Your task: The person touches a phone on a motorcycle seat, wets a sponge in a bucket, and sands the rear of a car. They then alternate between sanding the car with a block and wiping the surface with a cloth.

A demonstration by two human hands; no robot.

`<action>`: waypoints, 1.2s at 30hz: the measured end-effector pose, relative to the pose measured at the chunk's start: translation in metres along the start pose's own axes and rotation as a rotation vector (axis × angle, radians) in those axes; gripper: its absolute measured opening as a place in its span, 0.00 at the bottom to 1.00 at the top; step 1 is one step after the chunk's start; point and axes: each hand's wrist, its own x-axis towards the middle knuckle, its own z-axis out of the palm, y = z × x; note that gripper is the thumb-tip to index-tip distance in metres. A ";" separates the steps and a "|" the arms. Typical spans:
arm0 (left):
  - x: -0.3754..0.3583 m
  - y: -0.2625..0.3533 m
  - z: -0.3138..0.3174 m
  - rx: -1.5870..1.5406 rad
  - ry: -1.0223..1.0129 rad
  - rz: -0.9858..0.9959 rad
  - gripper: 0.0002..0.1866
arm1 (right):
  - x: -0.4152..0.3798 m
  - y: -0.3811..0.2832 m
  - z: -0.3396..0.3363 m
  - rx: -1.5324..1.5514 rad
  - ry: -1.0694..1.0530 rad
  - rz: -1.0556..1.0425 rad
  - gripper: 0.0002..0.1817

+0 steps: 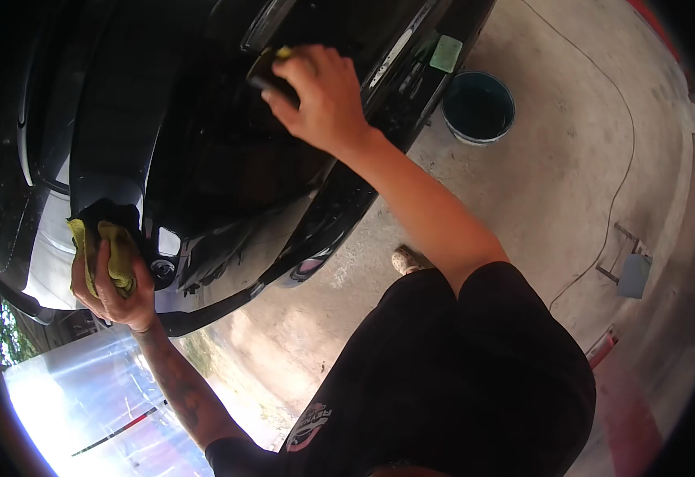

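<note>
A glossy black car (228,143) fills the upper left of the head view. My left hand (117,282) grips a yellow-green cloth (109,250) against the bodywork at the lower left, beside a round dark fitting. Higher up, my right hand (319,95) is closed around a small dark block (270,77) with a bit of yellow at its top, held at the car's panel. The fingers partly hide the block. A pale green pad (446,53) lies on the car's edge, to the right of my right hand.
A dark bucket (478,107) of liquid stands on the concrete floor (538,175) beside the car. A thin cable (632,131) curves across the floor at the right, near a small metal stand with a grey plate (634,276). Bright sheeting (85,397) is at the lower left.
</note>
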 end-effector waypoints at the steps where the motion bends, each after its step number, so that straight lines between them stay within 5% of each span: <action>1: 0.001 0.001 -0.001 0.009 -0.002 0.001 0.19 | 0.007 0.003 0.000 -0.013 0.023 0.041 0.21; 27: 0.005 -0.001 -0.004 -0.029 -0.054 -0.005 0.20 | 0.011 0.014 -0.002 -0.052 0.086 0.050 0.23; 36: 0.152 0.061 0.053 -0.043 -0.177 0.211 0.17 | 0.019 0.021 -0.001 -0.010 0.118 0.146 0.21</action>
